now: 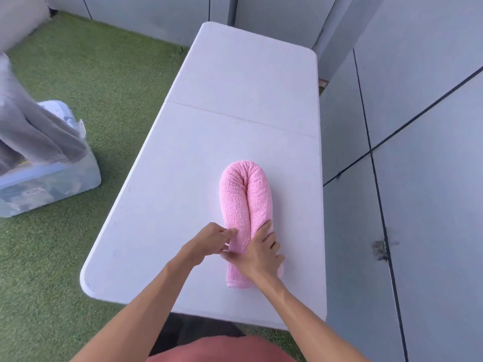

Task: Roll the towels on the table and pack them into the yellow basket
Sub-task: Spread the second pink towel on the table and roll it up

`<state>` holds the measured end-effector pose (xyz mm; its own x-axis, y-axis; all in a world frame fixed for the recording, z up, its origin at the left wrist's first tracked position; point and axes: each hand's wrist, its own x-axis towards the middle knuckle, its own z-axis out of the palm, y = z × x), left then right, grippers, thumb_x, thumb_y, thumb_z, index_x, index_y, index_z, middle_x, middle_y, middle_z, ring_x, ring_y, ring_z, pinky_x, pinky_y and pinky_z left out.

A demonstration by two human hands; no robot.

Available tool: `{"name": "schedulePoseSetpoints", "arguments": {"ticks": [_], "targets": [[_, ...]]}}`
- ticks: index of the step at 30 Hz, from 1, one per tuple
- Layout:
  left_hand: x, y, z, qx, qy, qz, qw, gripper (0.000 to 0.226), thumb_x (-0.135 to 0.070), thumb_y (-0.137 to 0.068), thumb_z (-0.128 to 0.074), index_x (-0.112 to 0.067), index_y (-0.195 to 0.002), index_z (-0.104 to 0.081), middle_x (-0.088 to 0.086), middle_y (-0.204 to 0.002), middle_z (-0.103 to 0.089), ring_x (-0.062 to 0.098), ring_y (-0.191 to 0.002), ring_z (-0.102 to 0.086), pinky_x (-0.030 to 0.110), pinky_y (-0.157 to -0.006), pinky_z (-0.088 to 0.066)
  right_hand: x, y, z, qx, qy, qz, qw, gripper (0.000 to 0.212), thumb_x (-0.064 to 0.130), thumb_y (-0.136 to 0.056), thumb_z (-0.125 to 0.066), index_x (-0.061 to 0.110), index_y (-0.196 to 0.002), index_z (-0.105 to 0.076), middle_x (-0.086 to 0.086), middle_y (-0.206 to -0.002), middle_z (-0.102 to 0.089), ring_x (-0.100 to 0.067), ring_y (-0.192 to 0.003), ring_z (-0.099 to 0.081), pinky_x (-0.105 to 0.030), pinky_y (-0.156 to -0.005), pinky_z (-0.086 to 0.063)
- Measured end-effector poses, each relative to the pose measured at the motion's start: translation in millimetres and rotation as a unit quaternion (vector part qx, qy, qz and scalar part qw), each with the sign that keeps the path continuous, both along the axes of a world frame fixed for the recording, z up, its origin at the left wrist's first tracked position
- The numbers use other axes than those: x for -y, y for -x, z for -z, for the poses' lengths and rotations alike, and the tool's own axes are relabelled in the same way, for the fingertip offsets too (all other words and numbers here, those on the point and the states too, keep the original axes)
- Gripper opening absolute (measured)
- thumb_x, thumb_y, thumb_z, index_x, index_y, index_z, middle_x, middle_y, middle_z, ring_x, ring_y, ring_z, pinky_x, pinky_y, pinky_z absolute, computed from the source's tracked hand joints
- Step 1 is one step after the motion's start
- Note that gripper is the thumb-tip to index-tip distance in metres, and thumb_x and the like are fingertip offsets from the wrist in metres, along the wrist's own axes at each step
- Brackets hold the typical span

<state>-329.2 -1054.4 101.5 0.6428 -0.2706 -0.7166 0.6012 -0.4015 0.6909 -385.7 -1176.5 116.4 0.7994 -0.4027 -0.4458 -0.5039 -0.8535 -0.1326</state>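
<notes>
- Pink terry, the towel (245, 205) lies on the white folding table (235, 82) as a long roll doubled into a hairpin, bend at 12 o'clock, loose ends at 6 o'clock.
- The right hand (261, 253) presses flat across both legs near the ends, fingers straight.
- The left hand (209, 244) pinches the towel's edge at 9 o'clock of the roll.
- Advice: keep the right palm down so the legs stay together, and tuck the ends tight.
- No yellow basket shows; a clear plastic bin (49, 184) with grey cloth (31, 131) sits on the grass at 9 o'clock.
</notes>
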Motion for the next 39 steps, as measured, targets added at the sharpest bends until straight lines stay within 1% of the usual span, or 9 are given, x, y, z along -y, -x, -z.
{"name": "schedulePoseSetpoints", "arguments": {"ticks": [3,8,10,12,14,16,22,29,39], "targets": [[-10,-7,3,0.018,-0.034,0.030,0.999,0.044,-0.041,-0.093,-0.052,-0.001,-0.096,-0.070,0.009,-0.102,-0.070,0.023,-0.094,-0.067,0.038,-0.088,-0.052,-12,-3,5,0.033,0.026,0.009,0.999,0.124,0.063,-0.064,-0.068,0.008,-0.149,0.003,-0.008,-0.126,-0.043,-0.028,-0.111,-0.047,-0.041,-0.084,-0.041],[-62,-18,3,0.106,-0.130,0.083,0.982,0.045,-0.050,-0.092,-0.049,-0.010,-0.073,-0.056,0.006,-0.080,-0.059,0.021,-0.069,-0.052,0.032,-0.067,-0.043,-48,-19,4,0.079,-0.031,-0.006,0.996,0.107,0.050,-0.068,-0.069,0.015,-0.148,-0.006,-0.008,-0.122,-0.048,-0.028,-0.113,-0.049,-0.041,-0.086,-0.040],[-105,-19,0,0.173,-0.193,0.068,0.963,0.047,-0.055,-0.091,-0.049,-0.010,-0.096,-0.063,0.009,-0.098,-0.061,0.023,-0.083,-0.059,0.034,-0.075,-0.047,-88,-27,5,0.093,-0.047,-0.018,0.994,0.107,0.051,-0.068,-0.067,0.017,-0.148,-0.007,-0.007,-0.123,-0.048,-0.028,-0.114,-0.049,-0.042,-0.087,-0.041],[-160,-19,-1,0.242,-0.264,0.031,0.933,0.066,-0.061,-0.089,-0.047,-0.013,-0.135,-0.045,0.007,-0.128,-0.050,0.027,-0.111,-0.057,0.039,-0.090,-0.045,-139,-39,5,0.101,-0.063,-0.042,0.992,0.105,0.053,-0.067,-0.066,0.018,-0.148,-0.008,-0.007,-0.123,-0.048,-0.028,-0.114,-0.049,-0.043,-0.088,-0.042],[-225,-19,-1,0.295,-0.306,0.018,0.905,0.070,-0.061,-0.091,-0.043,-0.015,-0.143,-0.033,0.007,-0.135,-0.044,0.027,-0.118,-0.052,0.041,-0.091,-0.043,-198,-53,4,0.098,-0.087,-0.063,0.989,0.106,0.055,-0.066,-0.066,0.019,-0.148,-0.009,-0.006,-0.123,-0.047,-0.028,-0.115,-0.049,-0.043,-0.089,-0.042],[-295,-20,-1,0.316,-0.329,0.008,0.890,0.065,-0.056,-0.093,-0.043,-0.017,-0.144,-0.032,0.007,-0.135,-0.044,0.027,-0.117,-0.052,0.041,-0.090,-0.043,-261,-69,1,0.097,-0.122,-0.080,0.985,0.108,0.060,-0.065,-0.067,0.021,-0.149,-0.011,-0.005,-0.125,-0.047,-0.029,-0.117,-0.048,-0.044,-0.090,-0.042],[-494,-24,-13,0.289,-0.417,-0.080,0.858,0.059,-0.044,-0.095,-0.048,-0.017,-0.144,-0.032,0.005,-0.137,-0.042,0.027,-0.122,-0.047,0.041,-0.094,-0.043,-438,-113,-5,0.081,-0.191,-0.181,0.961,0.110,0.056,-0.057,-0.067,0.027,-0.148,-0.014,-0.005,-0.125,-0.050,-0.026,-0.116,-0.050,-0.044,-0.090,-0.046],[-636,-53,-4,0.257,-0.444,-0.176,0.840,0.051,-0.040,-0.093,-0.053,-0.017,-0.138,-0.042,0.005,-0.131,-0.048,0.029,-0.117,-0.050,0.042,-0.090,-0.045,-584,-180,-4,0.058,-0.235,-0.253,0.937,0.110,0.059,-0.049,-0.057,0.034,-0.146,-0.013,-0.003,-0.117,-0.051,-0.028,-0.110,-0.053,-0.045,-0.086,-0.048],[-799,-228,36,0.253,-0.459,-0.230,0.820,0.045,-0.034,-0.089,-0.060,-0.014,-0.129,-0.052,0.010,-0.129,-0.050,0.031,-0.117,-0.051,0.042,-0.092,-0.044,-768,-390,36,0.018,-0.228,-0.292,0.929,0.116,0.059,-0.050,-0.063,0.030,-0.150,-0.009,-0.010,-0.131,-0.053,-0.033,-0.120,-0.051,-0.047,-0.092,-0.046]]}}
